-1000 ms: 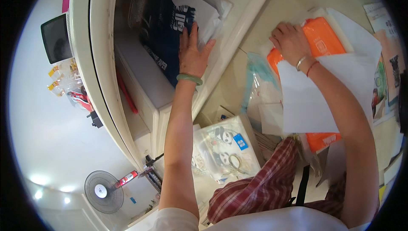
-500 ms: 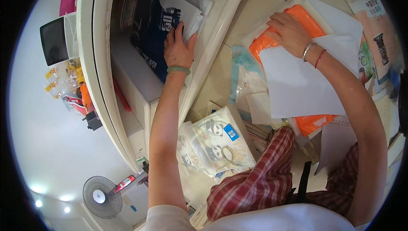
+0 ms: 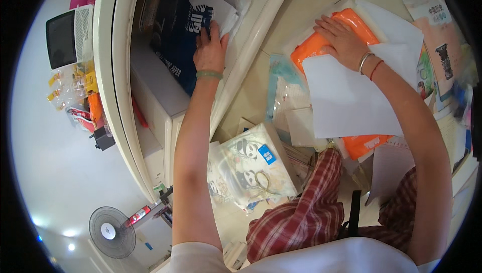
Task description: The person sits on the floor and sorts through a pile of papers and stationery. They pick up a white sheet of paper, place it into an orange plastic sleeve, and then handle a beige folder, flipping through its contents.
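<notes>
My left hand [image 3: 211, 52] reaches into the open cabinet and rests on a dark blue paper package [image 3: 176, 32] with white lettering. Its thumb lies over white sheets [image 3: 217, 6] that show at the package's edge. A green bangle circles that wrist. On the right, my right hand [image 3: 345, 42] lies with fingers stretched out on an orange plastic package [image 3: 309, 47]. Loose white sheets [image 3: 351, 100] cover much of the orange package, and another orange part [image 3: 357, 145] shows below them. The right wrist wears a silver bangle and a red string.
A clear bag with panda pictures [image 3: 253, 165] stands near my plaid-covered knee [image 3: 301, 213]. Booklets [image 3: 437, 37] lie at the far right, and a teal-edged plastic folder [image 3: 281, 92] lies beside the sheets. The cabinet's white edge [image 3: 251, 54] runs between my hands. A fan [image 3: 108, 231] stands lower left.
The whole view has shifted slightly. The fingers of my right hand lie flatter and straighter on the orange package. My left hand stays on the blue package, its fingers a little closer together.
</notes>
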`<state>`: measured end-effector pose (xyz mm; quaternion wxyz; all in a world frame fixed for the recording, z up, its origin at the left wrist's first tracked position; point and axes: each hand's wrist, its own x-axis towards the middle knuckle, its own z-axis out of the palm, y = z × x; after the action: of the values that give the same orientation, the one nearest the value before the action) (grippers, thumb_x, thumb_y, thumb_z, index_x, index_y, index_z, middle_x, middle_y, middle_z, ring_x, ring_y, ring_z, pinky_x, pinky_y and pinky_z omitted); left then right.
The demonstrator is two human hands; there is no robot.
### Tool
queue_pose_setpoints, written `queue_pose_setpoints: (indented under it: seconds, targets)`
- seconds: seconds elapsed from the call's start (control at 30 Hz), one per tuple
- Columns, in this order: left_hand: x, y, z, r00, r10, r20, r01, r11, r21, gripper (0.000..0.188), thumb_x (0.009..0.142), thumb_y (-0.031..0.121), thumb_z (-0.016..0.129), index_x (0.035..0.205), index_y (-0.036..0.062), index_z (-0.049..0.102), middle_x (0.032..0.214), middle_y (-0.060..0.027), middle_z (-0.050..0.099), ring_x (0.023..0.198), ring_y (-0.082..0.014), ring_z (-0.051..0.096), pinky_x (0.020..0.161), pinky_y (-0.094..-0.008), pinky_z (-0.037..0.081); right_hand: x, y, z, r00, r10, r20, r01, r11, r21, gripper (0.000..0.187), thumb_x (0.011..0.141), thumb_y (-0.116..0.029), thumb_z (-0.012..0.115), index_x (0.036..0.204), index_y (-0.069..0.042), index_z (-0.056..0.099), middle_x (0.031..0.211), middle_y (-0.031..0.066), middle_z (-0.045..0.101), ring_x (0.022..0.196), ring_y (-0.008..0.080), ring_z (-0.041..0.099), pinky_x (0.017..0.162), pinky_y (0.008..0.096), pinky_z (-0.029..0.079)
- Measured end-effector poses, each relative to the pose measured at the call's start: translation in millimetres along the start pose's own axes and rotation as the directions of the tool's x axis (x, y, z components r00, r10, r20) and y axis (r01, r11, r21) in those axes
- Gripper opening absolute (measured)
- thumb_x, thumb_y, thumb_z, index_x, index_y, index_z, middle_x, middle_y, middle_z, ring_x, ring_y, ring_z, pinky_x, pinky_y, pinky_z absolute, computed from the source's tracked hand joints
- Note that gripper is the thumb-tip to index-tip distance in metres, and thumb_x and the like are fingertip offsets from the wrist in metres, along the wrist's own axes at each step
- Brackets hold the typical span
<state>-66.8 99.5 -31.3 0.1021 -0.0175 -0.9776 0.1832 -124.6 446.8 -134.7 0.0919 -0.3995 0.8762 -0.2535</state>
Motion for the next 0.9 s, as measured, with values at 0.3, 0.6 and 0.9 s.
queue_pose_setpoints:
  seconds: [0.3, 0.6, 0.9]
  targets:
    - [4.1, -1.5, 4.2, 0.982, -0.100, 0.159, 0.093, 0.994, 0.049, 0.046, 0.093, 0.037, 0.051, 0.131, 0.0161, 0.039, 0.123, -0.0245, 0.054, 0.104, -0.0416, 0.059, 0.070, -0.0436, 0.057, -56.0, -45.4, -40.1, 0.968, -0.224, 0.111, 0.226, 0.974, -0.007, 0.051, 0.088, -0.025, 0.057, 0.134, -0.007, 0.044, 0.145, 0.0105, 0.035, 0.135, 0.0277, 0.030, 0.113, 0.0417, 0.023]
    - [-19.3, 38.7, -2.1, 0.996, -0.060, -0.065, 0.035, 0.942, -0.334, 0.051, 0.088, 0.026, 0.059, 0.135, 0.0142, 0.044, 0.135, -0.0236, 0.044, 0.121, -0.0411, 0.047, 0.098, -0.0441, 0.042, -170.1, -41.5, -106.7, 0.671, -0.139, 0.728, 0.263, 0.963, -0.058, 0.030, 0.085, -0.025, 0.061, 0.110, -0.008, 0.060, 0.129, 0.0121, 0.051, 0.121, 0.0270, 0.045, 0.101, 0.0413, 0.036]
    - [-131.2, 244.6, -44.3, 0.781, -0.329, 0.531, 0.607, 0.200, -0.769, 0.082, 0.075, 0.020, 0.074, 0.140, -0.0010, 0.029, 0.141, -0.0267, 0.032, 0.129, -0.0365, 0.036, 0.106, -0.0412, 0.034, -240.4, 40.0, -139.6, 0.876, 0.449, 0.177, -0.483, 0.821, 0.305, 0.036, 0.082, -0.012, 0.064, 0.117, -0.004, 0.054, 0.114, 0.0112, 0.058, 0.094, 0.0214, 0.060, 0.079, 0.0315, 0.051]
